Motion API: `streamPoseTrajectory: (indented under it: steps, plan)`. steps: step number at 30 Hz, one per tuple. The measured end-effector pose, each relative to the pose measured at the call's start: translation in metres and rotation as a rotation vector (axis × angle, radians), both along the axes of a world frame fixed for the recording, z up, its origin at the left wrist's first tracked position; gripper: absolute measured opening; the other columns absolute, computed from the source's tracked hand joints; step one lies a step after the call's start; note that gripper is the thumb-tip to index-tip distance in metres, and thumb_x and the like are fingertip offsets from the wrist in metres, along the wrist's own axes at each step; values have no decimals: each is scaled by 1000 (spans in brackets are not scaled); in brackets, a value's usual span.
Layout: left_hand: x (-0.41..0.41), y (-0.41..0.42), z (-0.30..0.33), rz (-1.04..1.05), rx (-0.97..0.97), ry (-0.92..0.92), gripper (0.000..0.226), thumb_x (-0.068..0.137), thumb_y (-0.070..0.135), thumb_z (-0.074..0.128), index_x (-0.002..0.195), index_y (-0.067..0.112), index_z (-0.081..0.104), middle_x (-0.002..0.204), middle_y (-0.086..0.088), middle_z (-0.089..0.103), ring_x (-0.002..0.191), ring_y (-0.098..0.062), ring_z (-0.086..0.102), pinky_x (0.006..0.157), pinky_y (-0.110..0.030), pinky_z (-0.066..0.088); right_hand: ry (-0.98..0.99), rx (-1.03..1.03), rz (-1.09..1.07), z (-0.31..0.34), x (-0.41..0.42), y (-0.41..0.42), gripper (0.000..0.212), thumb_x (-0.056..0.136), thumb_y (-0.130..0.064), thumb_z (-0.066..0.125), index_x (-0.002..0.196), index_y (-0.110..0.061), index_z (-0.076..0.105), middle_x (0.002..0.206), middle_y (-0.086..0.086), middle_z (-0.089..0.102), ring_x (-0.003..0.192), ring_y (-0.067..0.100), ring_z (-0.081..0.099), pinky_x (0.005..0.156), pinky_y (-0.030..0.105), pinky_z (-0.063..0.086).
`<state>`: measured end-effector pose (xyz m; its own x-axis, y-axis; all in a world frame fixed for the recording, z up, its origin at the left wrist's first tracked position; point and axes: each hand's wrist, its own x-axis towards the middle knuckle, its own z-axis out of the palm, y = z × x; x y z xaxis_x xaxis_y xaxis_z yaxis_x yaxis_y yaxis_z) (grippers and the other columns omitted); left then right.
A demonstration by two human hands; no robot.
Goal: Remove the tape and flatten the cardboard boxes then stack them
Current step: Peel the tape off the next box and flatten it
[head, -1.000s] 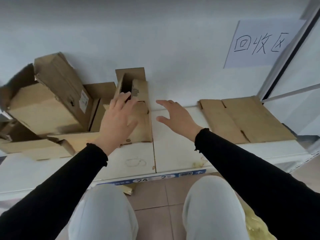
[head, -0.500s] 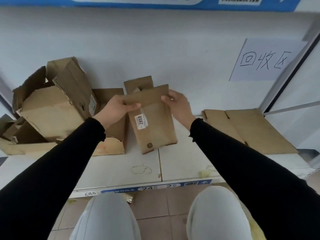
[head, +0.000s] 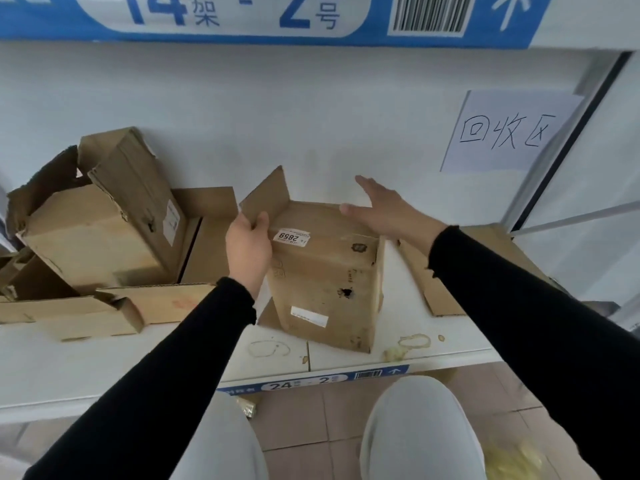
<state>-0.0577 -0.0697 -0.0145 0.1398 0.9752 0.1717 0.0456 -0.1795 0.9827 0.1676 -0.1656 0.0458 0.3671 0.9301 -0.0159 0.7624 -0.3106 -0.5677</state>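
On shelf (head: 346,358), box (head: 325,271) now nearer, right hand (head: 384,211) apparently released

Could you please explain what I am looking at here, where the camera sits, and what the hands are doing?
There is no machine here: the picture comes from a wide-angle camera worn on a person's head, looking forward and down, so the black-sleeved arms are the wearer's own. They face a white shelf. In the middle stands a cardboard box with a sticker reading 2859. The left hand holds one of its open flaps in its grip, while the right hand is spread open at the box's far right edge; whether it touches is unclear. To the left lie more opened boxes, not yet flattened. To the right, partly behind the right arm, lies flat cardboard. A handwritten paper sign hangs on the wall.
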Motion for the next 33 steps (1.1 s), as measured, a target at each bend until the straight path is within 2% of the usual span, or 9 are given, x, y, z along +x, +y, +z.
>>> streamPoseTrajectory:
  steps: [3, 6, 9, 11, 13, 17, 21, 25, 33]
  plan:
    - [-5, -5, -10, 48, -15, -63, 22, 105, 25, 50, 122, 24, 63, 108, 8, 71, 98, -6, 68, 85, -27, 53, 269, -55, -27, -35, 1, -27, 111, 81, -73, 66, 161, -40, -4, 170, -7, -9, 156, 22, 5, 122, 43, 13]
    - [-9, -12, -9, 97, 20, -32, 66, 99, 11, 57, 155, 30, 28, 121, 8, 63, 100, 13, 62, 85, -19, 52, 553, -7, 3, -64, -2, -36, 104, 88, -47, 76, 162, -39, 3, 169, -9, 15, 151, 16, 27, 118, 33, 24]
    - [-14, -12, 2, 291, 467, 364, 106, 86, 5, 69, 162, 23, -2, 168, -4, 16, 151, -1, 15, 124, -37, 18, 553, 52, -3, -78, -8, -33, 96, 88, -43, 77, 162, -35, 16, 163, -11, 31, 145, 13, 38, 120, 33, 30]
    - [-6, -9, 12, 281, 789, 652, 96, 87, 12, 65, 163, 17, 6, 170, -5, 5, 157, -22, -1, 126, -42, -3, 536, 71, 2, -80, -8, -29, 95, 85, -50, 77, 160, -37, 21, 159, -15, 36, 143, 10, 39, 118, 32, 32]
    - [14, -9, 18, -47, 802, 816, 75, 97, 25, 57, 161, 20, 19, 169, -4, 12, 157, -23, 2, 127, -47, 3, 508, 88, 15, -79, -7, -28, 90, 83, -60, 75, 157, -37, 30, 148, -20, 43, 136, 6, 44, 112, 29, 37]
    - [50, -7, 9, -503, 561, 1125, 70, 105, 57, 25, 162, 19, 13, 170, -4, 4, 156, -18, -2, 126, -41, 0, 394, 130, -14, -70, 6, -25, 59, 88, -51, 74, 139, -29, 53, 137, -10, 55, 122, 14, 58, 101, 34, 48]
    - [54, -1, -3, -507, 577, 1241, 78, 101, 66, 13, 163, 18, 9, 170, -4, 2, 156, -17, -3, 126, -41, 0, 172, 56, 39, -50, 26, -21, 56, 85, -47, 79, 134, -36, 55, 133, -12, 48, 113, 11, 57, 84, 29, 47]
    - [50, -2, -7, -499, 586, 1242, 80, 99, 69, 11, 163, 19, 9, 170, -2, 2, 156, -15, -3, 126, -41, 0, -46, -27, 147, -34, 30, -5, 51, 84, -46, 80, 130, -33, 62, 130, -9, 55, 117, 14, 54, 96, 36, 47]
    - [50, -3, -5, -501, 589, 1258, 76, 102, 65, 15, 163, 20, 10, 170, -2, 2, 156, -15, -2, 126, -39, 0, -586, 20, 334, -20, 28, -1, 14, 97, -39, 63, 104, -29, 70, 103, -10, 59, 99, 15, 57, 76, 33, 40]
